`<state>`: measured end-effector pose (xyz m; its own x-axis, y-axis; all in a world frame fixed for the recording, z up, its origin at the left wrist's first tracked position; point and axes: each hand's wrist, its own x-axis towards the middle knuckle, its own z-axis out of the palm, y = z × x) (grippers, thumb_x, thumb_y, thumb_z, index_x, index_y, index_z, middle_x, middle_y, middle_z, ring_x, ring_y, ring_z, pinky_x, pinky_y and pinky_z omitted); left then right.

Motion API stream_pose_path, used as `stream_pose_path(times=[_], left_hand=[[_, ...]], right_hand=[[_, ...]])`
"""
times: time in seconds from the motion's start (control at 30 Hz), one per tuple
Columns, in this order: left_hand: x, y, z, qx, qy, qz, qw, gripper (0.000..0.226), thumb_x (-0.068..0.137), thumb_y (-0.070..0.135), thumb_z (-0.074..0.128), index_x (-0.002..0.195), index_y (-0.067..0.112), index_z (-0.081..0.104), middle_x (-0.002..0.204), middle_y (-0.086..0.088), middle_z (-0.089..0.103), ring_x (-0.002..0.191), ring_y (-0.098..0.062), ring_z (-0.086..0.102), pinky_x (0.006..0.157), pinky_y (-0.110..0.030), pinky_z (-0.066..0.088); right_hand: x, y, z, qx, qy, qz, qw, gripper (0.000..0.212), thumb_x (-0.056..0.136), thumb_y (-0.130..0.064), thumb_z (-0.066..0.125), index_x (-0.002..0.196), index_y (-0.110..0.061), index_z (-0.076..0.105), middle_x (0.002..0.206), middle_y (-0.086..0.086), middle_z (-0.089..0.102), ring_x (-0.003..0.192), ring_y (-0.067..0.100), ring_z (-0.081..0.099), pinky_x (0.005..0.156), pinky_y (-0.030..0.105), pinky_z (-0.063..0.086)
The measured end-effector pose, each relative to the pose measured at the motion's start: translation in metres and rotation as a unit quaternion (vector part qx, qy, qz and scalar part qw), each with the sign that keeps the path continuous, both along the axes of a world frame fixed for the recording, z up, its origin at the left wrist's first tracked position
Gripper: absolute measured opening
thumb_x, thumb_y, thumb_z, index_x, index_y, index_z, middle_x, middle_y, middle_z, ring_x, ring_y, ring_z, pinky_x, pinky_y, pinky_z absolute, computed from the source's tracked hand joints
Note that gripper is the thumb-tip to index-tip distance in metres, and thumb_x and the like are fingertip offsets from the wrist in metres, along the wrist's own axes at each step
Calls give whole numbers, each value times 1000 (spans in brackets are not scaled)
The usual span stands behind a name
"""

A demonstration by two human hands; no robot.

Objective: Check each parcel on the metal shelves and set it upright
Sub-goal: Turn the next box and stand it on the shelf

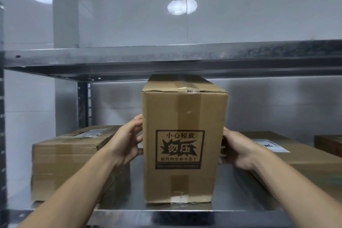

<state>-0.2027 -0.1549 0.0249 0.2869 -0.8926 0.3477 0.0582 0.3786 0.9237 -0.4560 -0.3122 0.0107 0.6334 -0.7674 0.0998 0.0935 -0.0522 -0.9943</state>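
Note:
A tall brown cardboard parcel [182, 144] stands upright on the metal shelf [166, 215], its taped top close under the shelf above. A black printed warning label faces me. My left hand [125, 143] presses against its left side with the fingers spread. My right hand [237, 151] holds its right side, fingers wrapped behind the edge. To the left lies a flat brown parcel [74, 163] with a white label on top. Another flat parcel [296, 161] lies to the right, also labelled.
The upper metal shelf [166, 57] runs across just above the tall parcel. A dark upright post [84, 103] stands at the back left. A dark brown box [328, 145] shows at the far right. White tiled wall behind.

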Motion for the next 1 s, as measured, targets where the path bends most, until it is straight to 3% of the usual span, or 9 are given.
stream_pose_path(times=[0.07, 0.13, 0.2, 0.33, 0.4, 0.53, 0.7, 0.83, 1.0], left_hand=[[0, 0, 4, -15, 15, 11, 1000, 51, 83, 35, 61, 126, 8, 56, 94, -12, 62, 90, -29, 56, 91, -51, 48], [-1, 1, 6, -19, 22, 22, 999, 38, 90, 36, 57, 118, 11, 59, 84, -9, 50, 79, -25, 48, 75, -41, 46], [-6, 4, 9, -37, 31, 37, 998, 29, 100, 31, 50, 100, 9, 68, 80, -8, 58, 74, -22, 56, 66, -34, 50], [-25, 4, 15, -71, 7, 25, 997, 63, 105, 15, 35, 60, 15, 79, 67, -3, 73, 65, -17, 69, 61, -24, 57], [-31, 6, 17, -61, -12, 18, 998, 72, 106, 16, 32, 46, 16, 74, 55, 0, 68, 49, -11, 66, 47, -18, 52], [-34, 7, 15, -32, -36, 27, 998, 59, 109, 22, 35, 65, 14, 73, 58, 1, 68, 48, -11, 66, 44, -19, 51], [-39, 11, 6, -14, -62, 49, 997, 56, 109, 18, 34, 62, 12, 65, 53, 0, 66, 45, -9, 64, 41, -18, 49], [-38, 16, 3, -16, -37, 47, 998, 73, 108, 14, 34, 44, 16, 70, 52, -1, 65, 45, -9, 64, 42, -19, 50], [-38, 20, -2, -6, -29, 46, 999, 37, 108, 15, 34, 79, 9, 58, 53, 0, 66, 45, -9, 64, 40, -19, 49]], right_hand=[[-1, 1, 6, 19, -4, 2, 1000, 31, 98, -41, 58, 75, -34, 77, 72, 4, 53, 61, 18, 54, 75, 40, 47], [-4, 1, 12, 39, -13, 10, 999, 25, 95, -47, 63, 90, -27, 78, 85, 12, 58, 74, 26, 62, 89, 49, 55], [-6, -1, 16, 39, -15, 14, 999, 37, 93, -55, 64, 104, -22, 76, 96, 18, 61, 87, 34, 62, 94, 58, 55], [-6, -4, 19, 24, -38, 19, 999, 43, 96, -57, 58, 117, -22, 72, 108, 17, 65, 88, 34, 72, 78, 50, 59], [-2, -8, 17, 30, -58, 32, 997, 49, 94, -60, 61, 130, -28, 67, 130, 19, 64, 111, 38, 69, 88, 55, 57], [6, -9, 11, 8, -55, 6, 998, 49, 92, -63, 61, 130, -32, 66, 133, 16, 63, 122, 40, 63, 99, 58, 52], [6, 8, 4, -29, -60, 14, 998, 17, 78, -29, 71, 94, -25, 66, 78, 7, 54, 81, 26, 45, 74, 37, 43], [7, 16, 1, -47, -71, 21, 996, 49, 61, -43, 76, 104, -25, 64, 99, 9, 43, 97, 27, 35, 85, 43, 42], [10, 13, -2, -34, -69, 25, 997, 47, 58, -43, 76, 100, -26, 62, 92, 9, 42, 96, 27, 35, 78, 39, 45]])
